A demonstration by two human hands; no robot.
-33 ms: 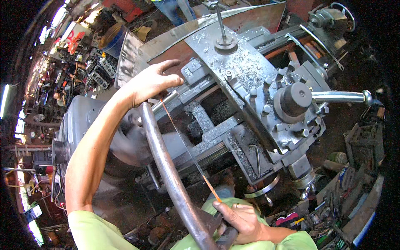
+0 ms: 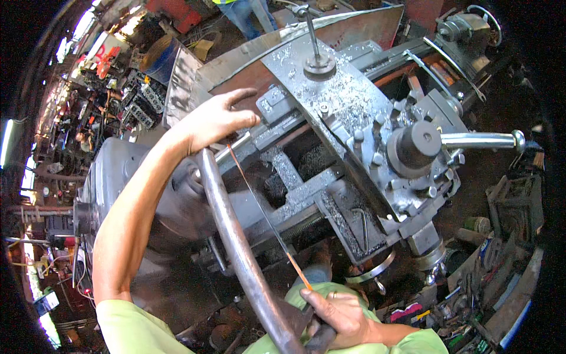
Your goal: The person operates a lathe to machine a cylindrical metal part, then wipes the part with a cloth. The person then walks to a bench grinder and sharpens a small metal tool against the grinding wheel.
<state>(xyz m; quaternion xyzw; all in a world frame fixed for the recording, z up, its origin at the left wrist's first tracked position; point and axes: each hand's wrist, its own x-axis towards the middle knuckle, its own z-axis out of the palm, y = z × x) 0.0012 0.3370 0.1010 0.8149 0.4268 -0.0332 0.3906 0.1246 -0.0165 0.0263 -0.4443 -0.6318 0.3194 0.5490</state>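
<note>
A hacksaw with a curved tubular steel frame (image 2: 236,236) lies diagonally before me. Its thin blade (image 2: 265,217), orange near both ends, runs beside the frame. My right hand (image 2: 341,318) is closed round the handle at the near end, thumb along the top. At the far end my left hand (image 2: 221,121) rests over the frame, thumb and a finger stretched apart; its remaining fingers are hidden. A shiny round bar (image 2: 240,141) shows below that hand, close to the blade's far end. On the left, the lathe's chuck (image 2: 183,200) is blurred by motion.
The lathe's tool post lever (image 2: 480,140) and turret (image 2: 421,144) stand to the right. Metal chips cover the flat carriage plate (image 2: 330,82). An Allen key (image 2: 364,227) lies on the near slide. Tools crowd the lower right; a person's jeans (image 2: 247,16) show at the top.
The hacksaw and both hands hold almost the same place, with only a very slight shift. The person's legs at the top appear marginally shifted.
</note>
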